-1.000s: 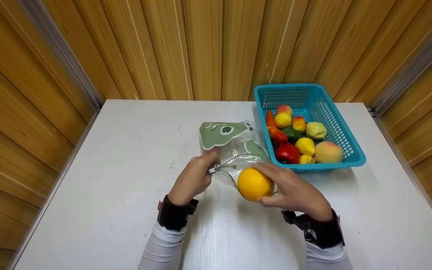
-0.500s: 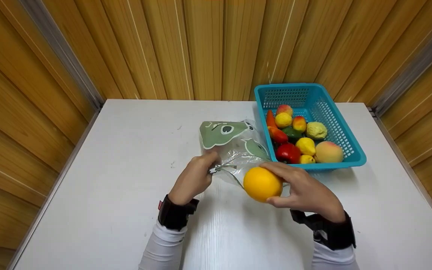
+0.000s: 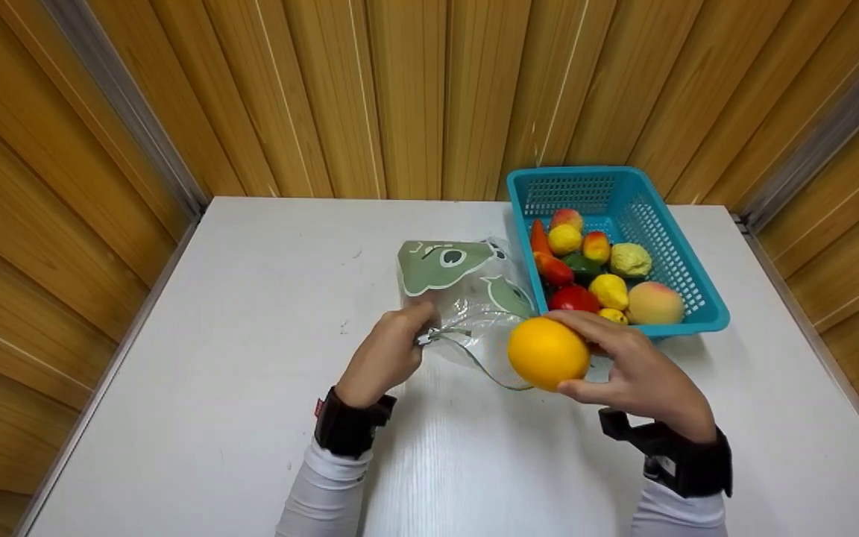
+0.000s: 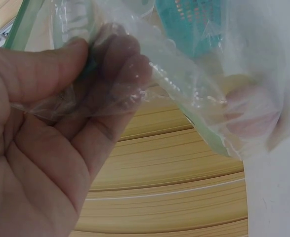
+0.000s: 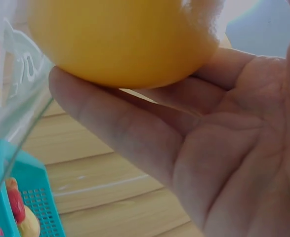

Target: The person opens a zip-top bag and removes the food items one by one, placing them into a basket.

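My left hand [image 3: 388, 352] pinches the edge of a clear zip bag [image 3: 508, 294] printed with green cartoon shapes, close to its white slider [image 3: 425, 339]. In the left wrist view, some fingers show through the film of the bag, behind the thumb [image 4: 51, 69]. My right hand [image 3: 642, 369] holds a round orange [image 3: 547, 353] between thumb and fingers, at the right side of the bag's mouth. The orange overlaps the bag's rim and the near edge of the basket in the head view. A reddish and yellow shape [image 4: 253, 108] shows through the bag in the left wrist view.
A blue plastic basket [image 3: 679, 242] at the back right of the white table [image 3: 265, 313] holds several fruits and vegetables, including a peach [image 3: 655, 303], a red pepper and lemons. A wood-patterned wall [image 3: 400, 97] closes off the back and sides.
My right hand has moved to the right and slightly up with the orange, away from the bag's mouth, uncovering more of its rim. The left hand stays in place on the bag.
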{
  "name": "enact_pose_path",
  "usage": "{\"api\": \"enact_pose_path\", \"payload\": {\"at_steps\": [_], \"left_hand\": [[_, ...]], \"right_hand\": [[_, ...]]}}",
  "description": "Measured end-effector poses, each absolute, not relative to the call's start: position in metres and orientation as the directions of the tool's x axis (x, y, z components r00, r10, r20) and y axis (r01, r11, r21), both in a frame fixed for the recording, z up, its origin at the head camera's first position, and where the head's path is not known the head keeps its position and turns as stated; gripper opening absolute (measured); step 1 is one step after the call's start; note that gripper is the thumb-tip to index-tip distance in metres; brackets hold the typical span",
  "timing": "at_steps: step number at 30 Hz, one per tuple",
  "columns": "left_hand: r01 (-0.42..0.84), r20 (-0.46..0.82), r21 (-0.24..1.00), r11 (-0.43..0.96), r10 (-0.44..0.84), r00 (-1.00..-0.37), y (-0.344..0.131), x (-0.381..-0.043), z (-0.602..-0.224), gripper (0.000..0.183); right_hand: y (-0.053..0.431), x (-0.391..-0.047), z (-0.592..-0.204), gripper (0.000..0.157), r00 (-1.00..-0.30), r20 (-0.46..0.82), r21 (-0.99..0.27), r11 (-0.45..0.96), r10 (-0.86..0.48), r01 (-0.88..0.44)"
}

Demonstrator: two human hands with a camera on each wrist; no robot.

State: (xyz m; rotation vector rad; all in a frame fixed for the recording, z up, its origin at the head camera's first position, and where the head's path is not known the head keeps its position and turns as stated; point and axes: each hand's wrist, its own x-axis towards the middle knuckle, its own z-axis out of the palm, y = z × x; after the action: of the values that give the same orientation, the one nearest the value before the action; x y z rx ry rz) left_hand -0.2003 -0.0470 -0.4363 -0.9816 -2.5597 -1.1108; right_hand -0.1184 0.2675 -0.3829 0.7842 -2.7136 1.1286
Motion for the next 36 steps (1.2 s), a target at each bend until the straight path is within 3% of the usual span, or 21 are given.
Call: {"api": "enact_pose_path", "payload": {"at_steps": [17,30,36], "left_hand": [[0.634,0.398,0.594,0.494,0.504,-0.766,-0.045,-0.200,-0.435,0.035],[0.631,0.396,0.593,0.500,0.501,-0.769,-0.046,-0.201,-0.437,0.036],[0.630,0.394,0.587,0.508,0.500,-0.771,-0.046,-0.201,-0.436,0.037]], "right_hand": [[0.297,-0.129,-0.383,0.070,-0.909,0.334,-0.699,0.582,-0.248,-0.416],[0.316,-0.167,-0.373,0.064,-0.910,0.372,-0.675,0.620,-0.183,-0.401],[0.324,-0.191,-0.363,0.067,-0.931,0.336,-0.626,0.704,-0.145,-0.335]]}}
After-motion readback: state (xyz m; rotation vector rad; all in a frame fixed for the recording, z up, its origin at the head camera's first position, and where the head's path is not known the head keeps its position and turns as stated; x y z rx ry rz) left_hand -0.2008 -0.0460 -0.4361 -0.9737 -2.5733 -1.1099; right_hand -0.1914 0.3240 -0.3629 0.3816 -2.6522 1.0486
